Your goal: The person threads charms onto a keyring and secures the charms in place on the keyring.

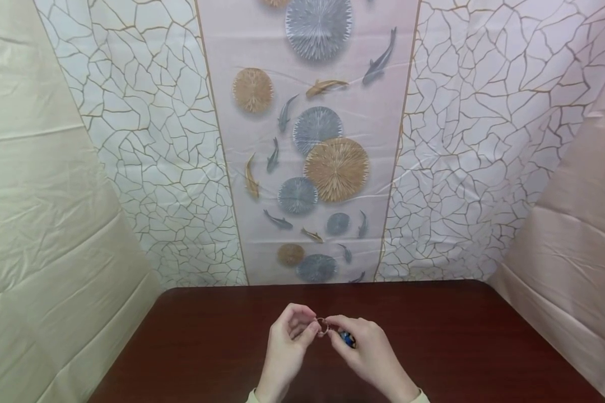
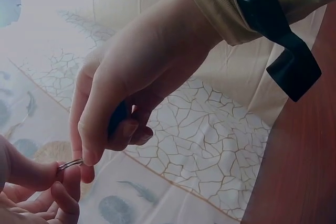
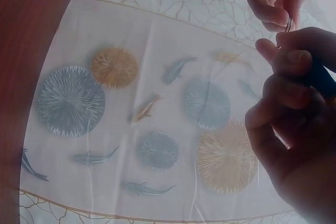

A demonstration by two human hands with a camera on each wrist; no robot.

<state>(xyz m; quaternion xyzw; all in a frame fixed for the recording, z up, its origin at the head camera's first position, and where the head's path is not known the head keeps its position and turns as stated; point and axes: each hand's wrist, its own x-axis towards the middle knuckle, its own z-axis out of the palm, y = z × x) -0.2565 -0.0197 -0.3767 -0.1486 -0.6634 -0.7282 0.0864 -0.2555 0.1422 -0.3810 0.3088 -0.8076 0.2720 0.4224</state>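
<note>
A thin metal key ring [image 1: 323, 326] is held up between both hands above the table, its loop facing up toward the head camera. My left hand [image 1: 287, 347] pinches one side of it between thumb and fingers. On the opposite side, the thumb and forefinger of my right hand [image 1: 370, 350] pinch the ring [image 2: 71, 164], which shows two side-by-side strands in the left wrist view. A small blue object [image 1: 347, 338] with dark and gold-coloured patches is tucked under the right hand's curled fingers. Those fingers hide most of the blue object [image 3: 319, 77], so its kind cannot be told.
A dark red-brown table [image 1: 206, 336] lies under the hands. Behind it hangs a cloth backdrop [image 1: 312, 224] printed with fish and round shapes, and beige cloth [image 1: 55, 252] hangs at both sides. A black strap [image 2: 281, 35] dangles by the right sleeve.
</note>
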